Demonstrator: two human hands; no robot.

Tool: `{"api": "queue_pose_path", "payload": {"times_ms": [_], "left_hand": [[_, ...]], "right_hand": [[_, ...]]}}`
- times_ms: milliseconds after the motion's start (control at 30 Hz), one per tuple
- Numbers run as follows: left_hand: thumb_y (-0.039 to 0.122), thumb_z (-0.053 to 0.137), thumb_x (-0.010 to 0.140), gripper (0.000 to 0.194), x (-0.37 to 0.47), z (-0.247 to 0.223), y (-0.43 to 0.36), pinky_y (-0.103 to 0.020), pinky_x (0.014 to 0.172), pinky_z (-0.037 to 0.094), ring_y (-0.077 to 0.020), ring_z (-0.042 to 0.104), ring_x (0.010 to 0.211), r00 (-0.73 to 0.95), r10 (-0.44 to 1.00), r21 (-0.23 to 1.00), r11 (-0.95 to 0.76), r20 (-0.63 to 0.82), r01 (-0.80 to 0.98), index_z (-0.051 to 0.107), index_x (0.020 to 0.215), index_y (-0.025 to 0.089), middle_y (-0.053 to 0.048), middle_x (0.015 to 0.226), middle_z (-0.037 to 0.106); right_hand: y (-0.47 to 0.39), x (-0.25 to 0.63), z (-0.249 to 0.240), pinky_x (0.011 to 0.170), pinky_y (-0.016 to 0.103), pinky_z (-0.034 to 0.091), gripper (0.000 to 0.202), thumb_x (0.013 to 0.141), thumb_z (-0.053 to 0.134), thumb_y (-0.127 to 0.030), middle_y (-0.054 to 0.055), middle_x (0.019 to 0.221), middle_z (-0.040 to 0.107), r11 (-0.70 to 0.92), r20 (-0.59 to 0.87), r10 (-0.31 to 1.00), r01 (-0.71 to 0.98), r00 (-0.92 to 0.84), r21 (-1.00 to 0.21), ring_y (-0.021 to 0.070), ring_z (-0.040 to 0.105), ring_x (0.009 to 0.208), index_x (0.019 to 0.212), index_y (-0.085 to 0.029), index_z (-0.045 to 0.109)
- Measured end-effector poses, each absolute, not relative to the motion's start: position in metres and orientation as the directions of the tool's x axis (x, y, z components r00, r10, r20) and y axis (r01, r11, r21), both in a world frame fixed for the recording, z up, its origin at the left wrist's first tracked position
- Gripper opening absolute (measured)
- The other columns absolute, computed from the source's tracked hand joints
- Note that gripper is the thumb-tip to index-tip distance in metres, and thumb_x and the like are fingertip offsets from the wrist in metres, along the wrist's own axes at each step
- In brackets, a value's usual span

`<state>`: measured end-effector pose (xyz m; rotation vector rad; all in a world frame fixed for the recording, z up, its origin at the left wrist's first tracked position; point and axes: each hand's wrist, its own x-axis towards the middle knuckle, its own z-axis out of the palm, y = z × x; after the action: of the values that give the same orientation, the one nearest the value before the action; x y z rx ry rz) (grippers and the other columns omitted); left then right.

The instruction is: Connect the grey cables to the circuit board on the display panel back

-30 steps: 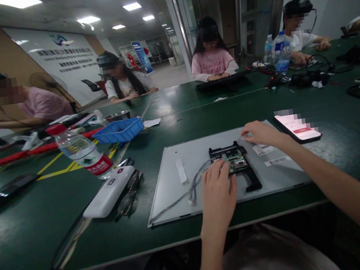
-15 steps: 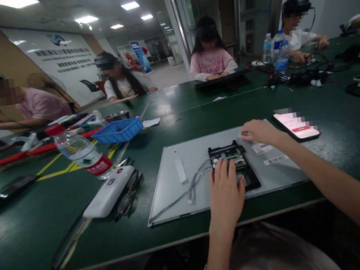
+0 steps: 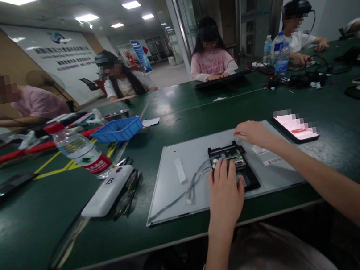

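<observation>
One circuit board (image 3: 231, 159) is lying on one grey panel (image 3: 170, 186); the left hand (image 3: 225, 193) is pressing flat on it, fingers released, while the right hand (image 3: 254, 133) is resting loosely at the panel's far edge.

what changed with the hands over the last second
The left hand slid right and forward along the black board module, covering more of its near part. The right hand stayed at the module's far right corner; the grey panel and phone did not move.

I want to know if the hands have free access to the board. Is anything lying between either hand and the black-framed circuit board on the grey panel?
Nothing visible does. The left hand already lies on the circuit board, fingers over its near part. The right hand rests at its far right corner. The grey cables run off to the left, clear of both.
</observation>
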<state>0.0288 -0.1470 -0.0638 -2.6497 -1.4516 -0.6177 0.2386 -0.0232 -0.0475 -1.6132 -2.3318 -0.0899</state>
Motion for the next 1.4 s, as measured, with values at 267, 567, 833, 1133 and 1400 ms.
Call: {"api": "queue_pose_path", "payload": {"times_ms": [267, 567, 833, 1133, 1400], "left_hand": [[0.026, 0.043, 0.093, 0.042, 0.029, -0.064, -0.146, -0.049, 0.110, 0.032, -0.0275, 0.032, 0.137, 0.480, 0.802, 0.145, -0.555, 0.355, 0.819, 0.042, 0.134, 0.016, -0.012, 0.139, 0.047], [0.025, 0.045, 0.092, 0.042, 0.029, -0.064, -0.146, -0.050, 0.107, 0.035, -0.0276, 0.035, 0.136, 0.482, 0.793, 0.137, -0.561, 0.373, 0.817, 0.044, 0.132, 0.016, -0.013, 0.138, 0.048], [0.026, 0.043, 0.093, 0.042, 0.030, -0.065, -0.145, -0.049, 0.108, 0.033, -0.0272, 0.033, 0.137, 0.482, 0.799, 0.135, -0.555, 0.361, 0.821, 0.042, 0.134, 0.017, -0.011, 0.139, 0.048], [0.025, 0.042, 0.093, 0.042, 0.030, -0.064, -0.146, -0.049, 0.109, 0.032, -0.0276, 0.032, 0.137, 0.485, 0.795, 0.137, -0.561, 0.364, 0.817, 0.042, 0.134, 0.016, -0.012, 0.139, 0.047], [0.026, 0.040, 0.095, 0.043, 0.029, -0.062, -0.149, -0.050, 0.114, 0.026, -0.0248, 0.024, 0.141, 0.499, 0.782, 0.104, -0.570, 0.373, 0.815, 0.038, 0.137, 0.017, -0.009, 0.146, 0.041]], "right_hand": [[-0.016, 0.189, -0.041, 0.084, 0.027, 0.044, 0.020, 0.090, 0.053, -0.022, 0.008, 0.103, 0.070, 0.578, 0.327, 0.801, 0.790, -0.502, -0.203, 0.0195, 0.063, 0.097, 0.096, -0.018, 0.072], [-0.012, 0.176, -0.053, 0.082, 0.026, 0.044, 0.022, 0.090, 0.052, -0.018, 0.007, 0.100, 0.071, 0.598, 0.288, 0.798, 0.758, -0.530, -0.261, 0.0183, 0.063, 0.096, 0.098, -0.020, 0.073], [-0.015, 0.180, -0.053, 0.086, 0.027, 0.045, 0.023, 0.089, 0.051, -0.021, 0.007, 0.103, 0.072, 0.599, 0.294, 0.800, 0.727, -0.523, -0.337, 0.0184, 0.063, 0.098, 0.100, -0.018, 0.072], [-0.019, 0.196, -0.040, 0.087, 0.028, 0.045, 0.024, 0.087, 0.052, -0.022, 0.006, 0.102, 0.072, 0.546, 0.314, 0.835, 0.757, -0.453, -0.360, 0.0193, 0.064, 0.096, 0.100, -0.017, 0.072], [-0.042, 0.273, -0.039, 0.083, 0.033, 0.050, 0.030, 0.082, 0.057, -0.025, 0.009, 0.106, 0.070, 0.311, 0.131, 0.950, 0.846, -0.283, -0.432, 0.0224, 0.065, 0.094, 0.108, -0.016, 0.069]]}}
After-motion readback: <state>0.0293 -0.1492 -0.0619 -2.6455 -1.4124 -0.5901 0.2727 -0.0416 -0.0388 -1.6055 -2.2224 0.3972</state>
